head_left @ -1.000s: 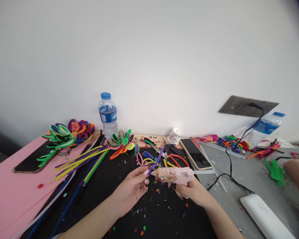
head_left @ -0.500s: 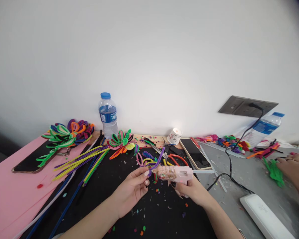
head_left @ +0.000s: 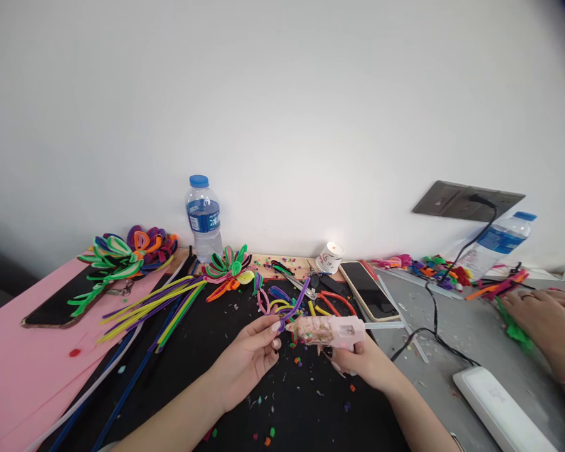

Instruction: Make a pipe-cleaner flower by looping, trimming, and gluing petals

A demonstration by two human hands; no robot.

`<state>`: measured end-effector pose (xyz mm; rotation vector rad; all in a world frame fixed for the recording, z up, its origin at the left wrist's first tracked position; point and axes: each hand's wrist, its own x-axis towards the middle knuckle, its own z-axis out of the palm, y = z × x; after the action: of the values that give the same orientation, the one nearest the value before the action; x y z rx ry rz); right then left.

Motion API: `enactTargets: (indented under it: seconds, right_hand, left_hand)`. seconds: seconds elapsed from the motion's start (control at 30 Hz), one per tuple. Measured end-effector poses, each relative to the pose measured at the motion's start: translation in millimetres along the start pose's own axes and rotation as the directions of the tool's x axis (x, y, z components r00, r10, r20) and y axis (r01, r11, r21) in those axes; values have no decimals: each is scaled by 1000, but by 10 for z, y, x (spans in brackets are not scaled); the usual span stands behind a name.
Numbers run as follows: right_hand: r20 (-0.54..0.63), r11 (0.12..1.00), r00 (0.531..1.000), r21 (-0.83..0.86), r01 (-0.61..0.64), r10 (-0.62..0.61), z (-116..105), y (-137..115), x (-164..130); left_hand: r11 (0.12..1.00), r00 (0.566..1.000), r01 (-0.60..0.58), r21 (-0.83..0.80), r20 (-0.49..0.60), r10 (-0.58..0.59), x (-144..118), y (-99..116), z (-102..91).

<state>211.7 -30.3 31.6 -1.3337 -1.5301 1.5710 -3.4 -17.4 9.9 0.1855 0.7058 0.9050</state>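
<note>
My left hand pinches a bent purple pipe cleaner piece over the black mat. My right hand grips a pink hot glue gun lying sideways, its nozzle touching the purple piece at my left fingertips. A clear glue stick juts from the gun's back. Its black cord runs to the wall socket.
Loose pipe cleaners and finished pipe-cleaner flowers lie left. A water bottle, red-handled pliers, a phone and a white tape roll sit behind. Another person's hand works at the right, near a white box.
My hands and the glue gun have barely shifted. The other person's hand at the right has moved left, over the green piece.
</note>
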Motion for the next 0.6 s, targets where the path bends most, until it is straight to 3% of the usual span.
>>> enactTargets:
  seconds: [0.37, 0.6]
  right_hand:
    - [48, 999, 999, 30, -16, 14, 9, -17, -1]
    - [54, 991, 998, 129, -20, 13, -93, 154, -13]
  left_hand:
    - [1000, 1000, 2, -9, -16, -2, 12, -1, -3]
    - [1000, 1000, 2, -16, -5, -2, 19, 5, -48]
